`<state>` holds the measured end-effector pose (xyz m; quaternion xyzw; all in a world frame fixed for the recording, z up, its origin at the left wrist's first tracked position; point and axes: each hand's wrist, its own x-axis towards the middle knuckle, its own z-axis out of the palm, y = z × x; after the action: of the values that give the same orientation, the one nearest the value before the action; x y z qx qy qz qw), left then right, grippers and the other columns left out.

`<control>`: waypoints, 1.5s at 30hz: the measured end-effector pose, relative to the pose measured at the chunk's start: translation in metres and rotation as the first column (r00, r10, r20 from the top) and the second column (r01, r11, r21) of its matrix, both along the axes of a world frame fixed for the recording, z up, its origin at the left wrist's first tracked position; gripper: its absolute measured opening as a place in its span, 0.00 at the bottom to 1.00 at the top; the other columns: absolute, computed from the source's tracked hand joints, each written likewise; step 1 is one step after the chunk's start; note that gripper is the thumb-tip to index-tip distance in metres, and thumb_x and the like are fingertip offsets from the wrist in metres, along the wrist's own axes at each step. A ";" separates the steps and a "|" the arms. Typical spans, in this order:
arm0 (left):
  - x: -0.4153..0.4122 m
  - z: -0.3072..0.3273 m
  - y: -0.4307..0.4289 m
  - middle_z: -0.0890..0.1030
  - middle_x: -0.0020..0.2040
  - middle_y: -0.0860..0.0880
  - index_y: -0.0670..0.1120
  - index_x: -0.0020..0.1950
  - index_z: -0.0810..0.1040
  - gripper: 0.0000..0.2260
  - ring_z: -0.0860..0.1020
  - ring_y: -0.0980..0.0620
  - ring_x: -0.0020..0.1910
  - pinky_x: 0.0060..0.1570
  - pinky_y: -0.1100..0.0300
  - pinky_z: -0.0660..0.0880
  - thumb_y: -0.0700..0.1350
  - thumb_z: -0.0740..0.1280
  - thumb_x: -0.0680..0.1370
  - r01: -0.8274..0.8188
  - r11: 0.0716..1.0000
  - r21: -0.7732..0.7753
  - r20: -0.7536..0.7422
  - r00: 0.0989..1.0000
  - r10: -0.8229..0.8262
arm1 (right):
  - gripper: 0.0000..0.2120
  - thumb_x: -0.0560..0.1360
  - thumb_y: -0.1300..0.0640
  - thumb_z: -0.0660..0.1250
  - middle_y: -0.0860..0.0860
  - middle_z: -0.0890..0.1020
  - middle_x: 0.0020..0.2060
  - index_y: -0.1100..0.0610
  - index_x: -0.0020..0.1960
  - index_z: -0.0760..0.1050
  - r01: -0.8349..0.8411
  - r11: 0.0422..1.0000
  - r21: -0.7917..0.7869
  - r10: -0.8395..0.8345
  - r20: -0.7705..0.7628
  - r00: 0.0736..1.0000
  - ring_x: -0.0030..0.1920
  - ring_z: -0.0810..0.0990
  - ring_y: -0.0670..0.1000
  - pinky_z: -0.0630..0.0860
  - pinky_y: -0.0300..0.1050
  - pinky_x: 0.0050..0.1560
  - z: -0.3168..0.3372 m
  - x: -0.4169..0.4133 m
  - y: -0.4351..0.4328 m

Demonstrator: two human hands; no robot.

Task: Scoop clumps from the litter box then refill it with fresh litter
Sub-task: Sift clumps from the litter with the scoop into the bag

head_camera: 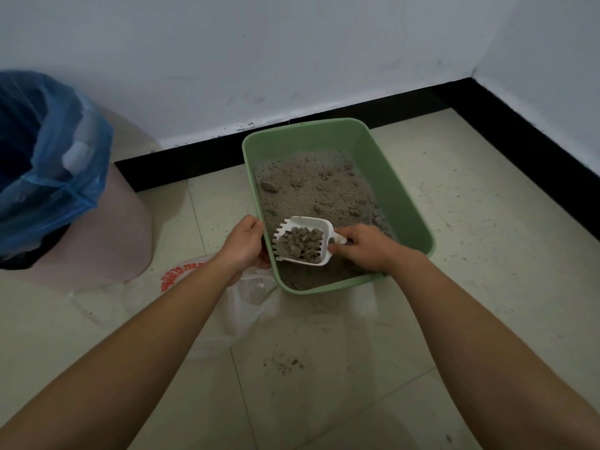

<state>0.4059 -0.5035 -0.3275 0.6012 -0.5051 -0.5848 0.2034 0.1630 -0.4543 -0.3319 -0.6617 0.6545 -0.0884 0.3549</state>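
the litter box (pixel 394 177) sat on the tile by the wall. i judged i was mid-scoop: my right hand (pixel 367 251) was curled round the handle of the white scoop (pixel 313 224), which hung over the box's near end, loaded with clumps (pixel 302 245). my left hand (pixel 243 245) gripped the near-left rim. next, i reckoned, came a level carry left to the blue-bagged bin (pixel 55 170).

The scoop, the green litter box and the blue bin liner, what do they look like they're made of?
The scoop looks like rigid white plastic, matte, with moulded slots and teeth. The litter box seems smooth green plastic, faintly glossy, with a rounded moulded rim. The bin liner is probably thin plastic film: translucent blue, wrinkled.
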 end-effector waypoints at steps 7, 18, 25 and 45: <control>0.003 0.003 0.001 0.78 0.41 0.40 0.41 0.51 0.71 0.10 0.77 0.44 0.35 0.35 0.54 0.76 0.44 0.53 0.84 -0.022 0.999 0.022 -0.020 1.000 0.023 | 0.14 0.81 0.49 0.63 0.49 0.80 0.38 0.50 0.64 0.78 0.061 0.991 -0.118 -0.062 -0.009 0.998 0.37 0.76 0.44 0.71 0.43 0.38 0.003 0.004 0.000; 0.006 0.002 0.001 0.81 0.43 0.42 0.41 0.53 0.72 0.07 0.80 0.45 0.39 0.36 0.55 0.74 0.39 0.55 0.82 0.012 1.000 0.006 0.064 0.998 -0.012 | 0.13 0.80 0.48 0.63 0.53 0.83 0.44 0.50 0.61 0.79 0.084 0.982 -0.171 -0.093 -0.050 0.994 0.43 0.80 0.53 0.76 0.48 0.44 -0.003 0.008 0.001; 0.014 0.008 -0.002 0.81 0.44 0.44 0.43 0.50 0.77 0.11 0.78 0.49 0.42 0.36 0.58 0.73 0.33 0.57 0.78 0.035 0.999 -0.037 0.084 0.996 -0.032 | 0.16 0.79 0.46 0.62 0.53 0.84 0.48 0.49 0.63 0.78 0.103 0.980 -0.168 -0.110 -0.032 0.993 0.46 0.80 0.54 0.78 0.53 0.49 -0.004 0.007 -0.001; 0.120 -0.013 -0.014 0.82 0.54 0.47 0.49 0.57 0.80 0.10 0.79 0.47 0.49 0.45 0.57 0.76 0.44 0.67 0.76 0.434 0.899 -0.060 0.816 0.540 -0.206 | 0.12 0.79 0.46 0.64 0.49 0.82 0.40 0.48 0.59 0.80 0.204 0.963 -0.179 -0.202 0.031 0.979 0.41 0.79 0.52 0.77 0.51 0.47 -0.003 0.015 0.001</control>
<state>0.5255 -0.5173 -0.3403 0.6615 -0.7145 -0.2140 -0.0775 0.1781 -0.4535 -0.3345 -0.6202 0.7057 -0.1877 0.2866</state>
